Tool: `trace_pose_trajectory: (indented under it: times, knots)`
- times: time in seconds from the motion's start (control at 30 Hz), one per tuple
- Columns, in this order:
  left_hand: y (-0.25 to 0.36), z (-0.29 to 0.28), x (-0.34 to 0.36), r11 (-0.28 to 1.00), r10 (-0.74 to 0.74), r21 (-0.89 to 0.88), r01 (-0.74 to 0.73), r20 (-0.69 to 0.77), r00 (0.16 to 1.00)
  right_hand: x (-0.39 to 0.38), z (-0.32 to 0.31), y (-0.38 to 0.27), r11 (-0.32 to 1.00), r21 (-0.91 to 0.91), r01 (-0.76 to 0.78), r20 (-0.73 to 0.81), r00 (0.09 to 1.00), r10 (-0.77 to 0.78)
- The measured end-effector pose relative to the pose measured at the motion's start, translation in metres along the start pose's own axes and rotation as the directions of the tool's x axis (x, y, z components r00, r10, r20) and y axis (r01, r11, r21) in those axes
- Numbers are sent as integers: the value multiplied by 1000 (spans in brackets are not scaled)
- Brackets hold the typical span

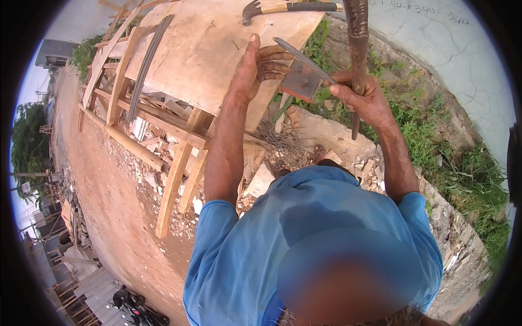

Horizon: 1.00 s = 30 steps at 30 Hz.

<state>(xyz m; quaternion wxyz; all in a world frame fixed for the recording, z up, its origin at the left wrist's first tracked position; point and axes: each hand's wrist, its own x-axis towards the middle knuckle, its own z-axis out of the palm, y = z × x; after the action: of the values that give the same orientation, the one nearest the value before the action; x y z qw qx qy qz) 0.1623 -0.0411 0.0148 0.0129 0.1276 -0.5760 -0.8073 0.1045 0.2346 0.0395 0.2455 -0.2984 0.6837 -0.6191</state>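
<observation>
Outdoor work site: a pale, cracked wall [462,51] is seen along the right, with green weeds [429,130] rooted at its foot, and a reddish dirt road [109,185] is seen on the left. Work surface: a plywood counter [201,60] is carried on rough timber supports [176,185]; its face is stained and scuffed. A claw hammer [288,7] is laid across its far end, and two nails [235,44] lie loose on the sheet. A bundle of dark rods [149,65] is rested along the left edge. Broken rubble [261,182] and tangled wire [277,136] are strewn on the ground below.

At the right edge of the counter, a dark metal plate [299,84] with an orange-red side is positioned. Above it, a slim grey rod [304,60] is held aslant, one end at the right hand [368,99]. The right fingers are closed around a long rusty bar [356,32], with the rod's end pressed by the thumb. The left hand [251,70] is held near the rod's far end, thumb raised, fingers extended and loosely spread, nothing gripped; whether the rod is touched by them cannot be told.
</observation>
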Motion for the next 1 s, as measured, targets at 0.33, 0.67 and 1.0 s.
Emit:
trace_pose_trajectory:
  times: [0.33,0.67,1.0]
  knots:
    - [-7,-3,66,760,-78,649,12,73,994,8,-6,49,819,-574,10,92,994,52]
    - [-44,26,126,183,238,917,-353,308,921,33,-21,85,839,-528,-130,95,973,210]
    - [-64,34,150,-198,337,864,-462,503,796,43,-31,101,848,-465,-256,122,930,347]
